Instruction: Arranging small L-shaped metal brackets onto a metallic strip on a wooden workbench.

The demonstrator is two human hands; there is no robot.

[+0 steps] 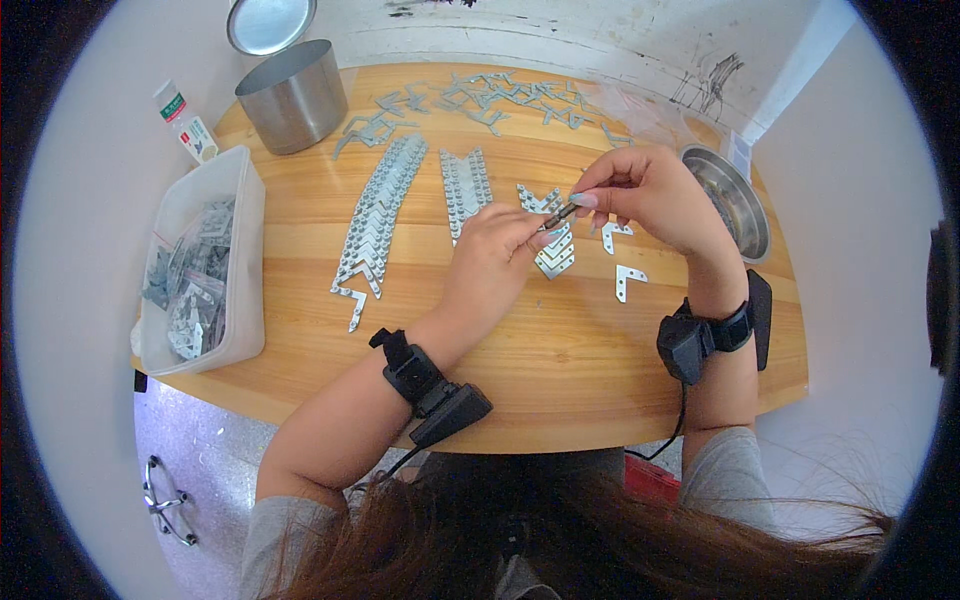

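Pinching one small metal corner bracket (556,213) between left hand (497,262) and right hand (645,188) fingertips, raised above the stacked brackets (556,252), apparently for inspection.

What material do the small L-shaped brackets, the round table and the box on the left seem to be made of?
L-shaped brackets: likely thin plated steel; flat, pale silver, with punched holes.
Round table: looks like light wood, perhaps varnished; long grain lines and plank joints show.
Box: probably translucent plastic; its contents show cloudy through the wall.
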